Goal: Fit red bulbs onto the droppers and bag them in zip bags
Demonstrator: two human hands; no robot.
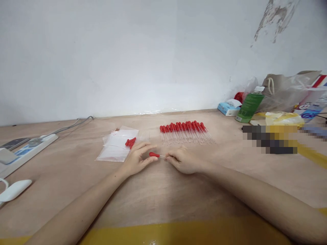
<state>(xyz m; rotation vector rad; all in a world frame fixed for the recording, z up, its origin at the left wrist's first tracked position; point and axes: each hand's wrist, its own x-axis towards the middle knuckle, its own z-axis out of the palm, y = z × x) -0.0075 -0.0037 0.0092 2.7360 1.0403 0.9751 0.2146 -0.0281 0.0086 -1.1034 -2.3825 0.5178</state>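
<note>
A glass dropper with a red rubber bulb lies crosswise between my two hands, bulb end to the left. My right hand pinches its clear glass tube between thumb and fingers. My left hand is open around the bulb, its thumb close under it and its forefinger lifted above; whether the thumb touches cannot be made out. Beyond my right hand, several assembled red-bulb droppers lie side by side in a row. Loose red bulbs rest on clear plastic bags beside my left hand. Thin glass tubes lie behind it.
At the left are a white power strip, a phone and a white plug-like object. A green bottle, a blue tissue pack and plastic bags crowd the back right. Yellow tape runs along the table's front edge.
</note>
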